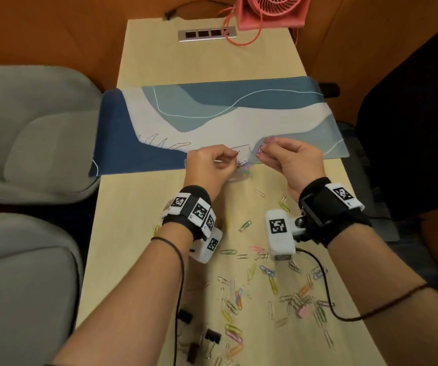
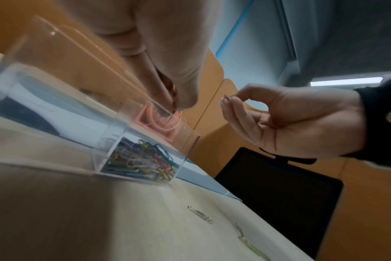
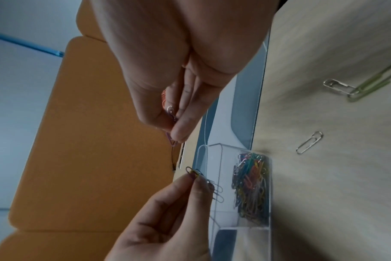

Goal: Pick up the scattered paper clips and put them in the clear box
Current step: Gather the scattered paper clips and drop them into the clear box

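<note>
Both hands sit mid-frame in the head view, over the clear box (image 1: 240,170) at the near edge of the blue mat (image 1: 212,120). Left hand (image 1: 210,165) pinches a few paper clips (image 3: 203,180) btwn thumb & fingertips, right above the box opening. Right hand (image 1: 291,159) pinches a purple clip (image 1: 264,146), held up just right of the box, not yet over it.

Progress: box already holds a colourful heap of clips (image 3: 250,185) covering its bottom, nowhere near full. Lots still left, approx. the bigger share by the look of it: a wide scatter of clips (image 1: 273,291) across the desk (image 1: 138,260) in the lower centre & lower right of the head view, plus a few strays closer to the box. Black binder clips (image 1: 202,336) at the bottom edge, not part of the job. Judged stage: dropping two handfuls in, then many more rounds needed.
</note>
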A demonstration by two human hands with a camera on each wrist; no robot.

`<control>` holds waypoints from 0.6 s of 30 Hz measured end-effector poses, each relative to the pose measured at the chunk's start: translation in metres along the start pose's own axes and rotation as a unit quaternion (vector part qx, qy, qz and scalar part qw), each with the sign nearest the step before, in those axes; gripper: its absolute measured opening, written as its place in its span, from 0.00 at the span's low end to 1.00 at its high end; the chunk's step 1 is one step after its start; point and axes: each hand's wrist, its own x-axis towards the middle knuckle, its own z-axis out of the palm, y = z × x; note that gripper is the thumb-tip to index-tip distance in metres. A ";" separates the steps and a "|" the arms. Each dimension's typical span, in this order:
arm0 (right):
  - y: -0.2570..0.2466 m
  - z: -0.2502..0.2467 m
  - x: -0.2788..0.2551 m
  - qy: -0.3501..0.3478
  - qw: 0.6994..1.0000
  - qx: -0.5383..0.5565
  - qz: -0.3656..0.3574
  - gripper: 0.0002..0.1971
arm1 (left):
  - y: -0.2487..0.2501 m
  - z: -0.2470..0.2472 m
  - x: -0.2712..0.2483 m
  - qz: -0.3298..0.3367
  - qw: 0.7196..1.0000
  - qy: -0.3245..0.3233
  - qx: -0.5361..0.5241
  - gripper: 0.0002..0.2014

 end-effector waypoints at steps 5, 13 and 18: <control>0.007 -0.002 0.007 0.007 0.996 -0.078 -0.052 0.09 | -0.010 0.002 -0.002 0.022 0.997 -0.010 0.076 0.10; 0.022 0.018 0.027 -0.047 0.880 -0.394 -0.261 0.08 | -0.006 -0.003 -0.010 0.129 0.983 0.017 0.133 0.15; 0.022 0.031 0.026 -0.117 0.744 -0.593 -0.284 0.10 | -0.009 -0.019 -0.028 0.080 0.993 0.035 0.076 0.16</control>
